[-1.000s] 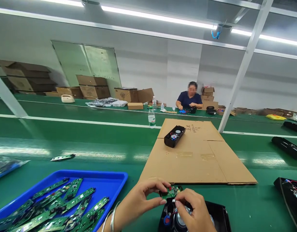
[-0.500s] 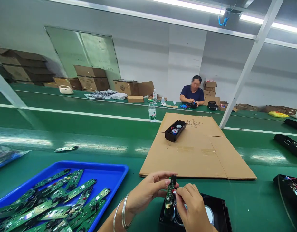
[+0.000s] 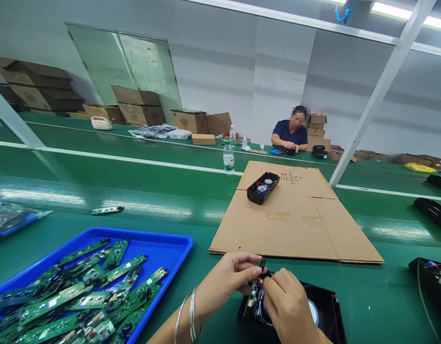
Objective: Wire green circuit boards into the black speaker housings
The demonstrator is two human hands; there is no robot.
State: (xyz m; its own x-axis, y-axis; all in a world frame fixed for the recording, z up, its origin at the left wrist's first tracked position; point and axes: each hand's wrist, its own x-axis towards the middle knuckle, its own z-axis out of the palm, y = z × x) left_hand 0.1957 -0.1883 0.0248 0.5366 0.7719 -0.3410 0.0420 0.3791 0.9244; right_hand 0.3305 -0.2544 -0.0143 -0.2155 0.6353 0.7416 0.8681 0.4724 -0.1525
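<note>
My left hand (image 3: 238, 274), with silver bangles at the wrist, grips the upper end of a narrow green circuit board (image 3: 255, 292) between thumb and fingers. My right hand (image 3: 287, 301) is closed in a pinch against the board's side, by a small red and white connector; the fingertips hide most of what they hold. Both hands are over a black speaker housing (image 3: 330, 306) lying on the green bench. Inside the housing, round speakers show in part behind the right hand.
A blue tray (image 3: 181, 241) heaped with circuit boards is on the left. Behind my hands lies flat cardboard (image 3: 278, 234) bearing another speaker housing (image 3: 262, 188). A water bottle (image 3: 228, 158) stands beyond. More housings (image 3: 430, 282) lie at right. A co-worker (image 3: 290, 131) sits across.
The circuit board has turned a little and sits lower over the housing. My right fingertips have closed in on the board where the connector was in plain view. The camera view has tipped down slightly.
</note>
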